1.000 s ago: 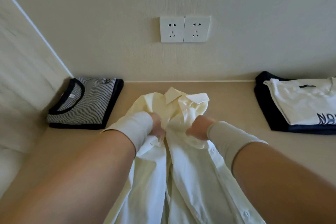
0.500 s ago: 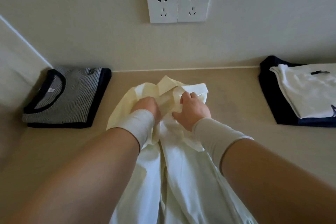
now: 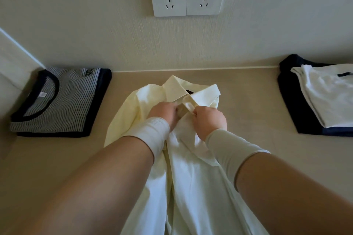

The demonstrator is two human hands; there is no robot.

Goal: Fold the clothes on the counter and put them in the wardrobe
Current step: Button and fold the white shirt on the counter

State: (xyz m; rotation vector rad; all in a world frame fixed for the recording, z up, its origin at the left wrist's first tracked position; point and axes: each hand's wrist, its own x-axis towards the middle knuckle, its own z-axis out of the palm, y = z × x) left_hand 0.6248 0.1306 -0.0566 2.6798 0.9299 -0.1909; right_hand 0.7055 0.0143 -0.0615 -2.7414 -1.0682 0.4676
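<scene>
Both hands, left hand [image 3: 165, 113] and right hand [image 3: 209, 118], are pinching the shirt [image 3: 191, 158] front just under the collar on the counter [image 3: 248, 101] (buttoning, I'm guessing). Next it's needing flattening before folding.

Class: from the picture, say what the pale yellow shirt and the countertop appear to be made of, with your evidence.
Pale yellow shirt: probably thin woven cotton or a blend, matte; it creases softly and its collar holds a crisp shape. Countertop: smooth beige laminate or similar, faint sheen, no visible grain; exact material uncertain.
</scene>
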